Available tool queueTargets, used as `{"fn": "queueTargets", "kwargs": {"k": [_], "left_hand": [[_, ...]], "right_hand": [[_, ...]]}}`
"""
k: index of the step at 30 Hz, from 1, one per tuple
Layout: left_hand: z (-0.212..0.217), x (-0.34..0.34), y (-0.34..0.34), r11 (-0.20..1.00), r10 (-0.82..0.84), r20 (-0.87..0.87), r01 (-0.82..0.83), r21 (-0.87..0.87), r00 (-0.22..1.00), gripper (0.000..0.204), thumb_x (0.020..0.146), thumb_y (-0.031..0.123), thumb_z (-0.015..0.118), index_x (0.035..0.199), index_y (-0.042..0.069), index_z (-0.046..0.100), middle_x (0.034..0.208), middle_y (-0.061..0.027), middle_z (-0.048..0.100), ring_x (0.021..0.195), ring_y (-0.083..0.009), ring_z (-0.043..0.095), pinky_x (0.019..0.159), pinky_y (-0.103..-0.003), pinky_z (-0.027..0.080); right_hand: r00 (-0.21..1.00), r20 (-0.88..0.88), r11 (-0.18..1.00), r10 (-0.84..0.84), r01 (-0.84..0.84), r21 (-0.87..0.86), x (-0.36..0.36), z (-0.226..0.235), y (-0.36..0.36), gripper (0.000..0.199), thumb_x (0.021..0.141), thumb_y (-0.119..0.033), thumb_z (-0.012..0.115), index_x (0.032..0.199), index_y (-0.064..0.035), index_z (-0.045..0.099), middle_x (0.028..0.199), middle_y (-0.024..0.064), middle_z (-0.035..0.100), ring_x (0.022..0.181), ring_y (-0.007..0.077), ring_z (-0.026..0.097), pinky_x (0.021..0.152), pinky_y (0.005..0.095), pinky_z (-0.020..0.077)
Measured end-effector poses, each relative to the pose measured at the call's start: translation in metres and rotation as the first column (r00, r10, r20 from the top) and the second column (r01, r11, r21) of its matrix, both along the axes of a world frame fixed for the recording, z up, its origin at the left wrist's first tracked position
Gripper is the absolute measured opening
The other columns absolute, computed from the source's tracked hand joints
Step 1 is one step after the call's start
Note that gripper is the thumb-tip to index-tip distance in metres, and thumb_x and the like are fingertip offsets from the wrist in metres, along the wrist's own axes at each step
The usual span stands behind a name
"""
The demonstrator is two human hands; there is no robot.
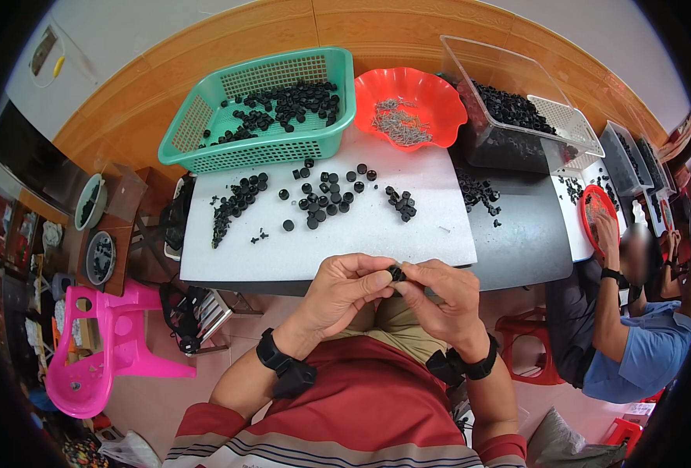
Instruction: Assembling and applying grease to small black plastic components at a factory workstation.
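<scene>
Over the table's near edge, my left hand (347, 287) and my right hand (444, 298) meet, their fingertips pinched on a small black plastic part (396, 273). The fingers cover most of it, so its exact shape is hidden. Beyond them, a loose group of round black caps (324, 199) lies on a white foam sheet (345, 253). To its left is a pile of smaller black pieces (232, 201); a small cluster of black parts (402, 204) sits to its right. Several tiny black bits (260, 235) lie apart near the left.
At the back stand a green basket (275, 148) of black caps, a red scalloped bowl (447, 117) of metal pins and a clear bin (509, 148) of black parts. A person in a blue shirt (634, 343) works at right. A pink stool (123, 335) stands at left.
</scene>
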State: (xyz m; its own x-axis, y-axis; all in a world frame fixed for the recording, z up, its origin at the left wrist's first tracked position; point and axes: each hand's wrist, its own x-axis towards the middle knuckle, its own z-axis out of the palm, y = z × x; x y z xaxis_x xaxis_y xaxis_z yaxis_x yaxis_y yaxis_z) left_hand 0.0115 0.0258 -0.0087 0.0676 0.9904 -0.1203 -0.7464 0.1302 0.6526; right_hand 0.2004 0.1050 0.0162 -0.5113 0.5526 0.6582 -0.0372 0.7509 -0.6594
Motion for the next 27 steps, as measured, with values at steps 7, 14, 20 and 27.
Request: {"fn": "queueTargets", "kwargs": {"k": [7,14,20,27], "left_hand": [[0.001,0.001,0.000,1.000,0.005,-0.030,-0.005,-0.002,1.000,0.022,0.096,-0.001,0.068,0.118,-0.002,0.072,0.115,-0.0158,0.073,0.098,-0.0192,0.073,0.086,-0.029,0.064],[0.003,0.002,-0.001,1.000,-0.006,-0.058,0.005,-0.017,0.998,0.022,0.097,0.000,0.069,0.118,-0.002,0.072,0.115,-0.0158,0.073,0.098,-0.0188,0.073,0.086,-0.028,0.064],[0.004,0.002,-0.004,1.000,0.005,-0.147,-0.009,-0.027,0.989,0.022,0.097,0.001,0.069,0.118,-0.003,0.072,0.115,-0.0162,0.073,0.098,-0.0187,0.073,0.085,-0.029,0.064],[0.016,0.007,-0.002,0.999,0.035,-0.366,-0.034,0.010,0.930,0.025,0.095,0.008,0.075,0.117,-0.004,0.074,0.101,-0.0090,0.076,0.084,-0.0104,0.069,0.078,-0.024,0.057]], "right_hand": [[1.000,0.011,1.000,0.001,-0.001,0.013,0.001,0.001,0.000,0.026,0.083,0.003,0.080,0.108,0.0028,0.071,0.086,0.0149,0.073,0.069,0.0241,0.072,0.060,0.0314,0.0568],[0.999,0.032,0.999,0.014,-0.016,0.051,0.004,0.001,0.001,0.027,0.083,0.003,0.079,0.109,0.0034,0.070,0.088,0.0160,0.073,0.071,0.0267,0.073,0.061,0.0330,0.0581],[0.996,0.086,0.999,0.033,-0.036,0.037,0.008,0.006,0.001,0.028,0.082,0.004,0.079,0.108,0.0031,0.069,0.088,0.0158,0.073,0.071,0.0283,0.072,0.061,0.0337,0.0580],[0.992,0.126,0.998,0.029,-0.036,0.052,0.011,0.008,0.001,0.026,0.081,0.003,0.080,0.105,0.0026,0.069,0.089,0.0155,0.073,0.074,0.0283,0.073,0.062,0.0347,0.0595]]}}
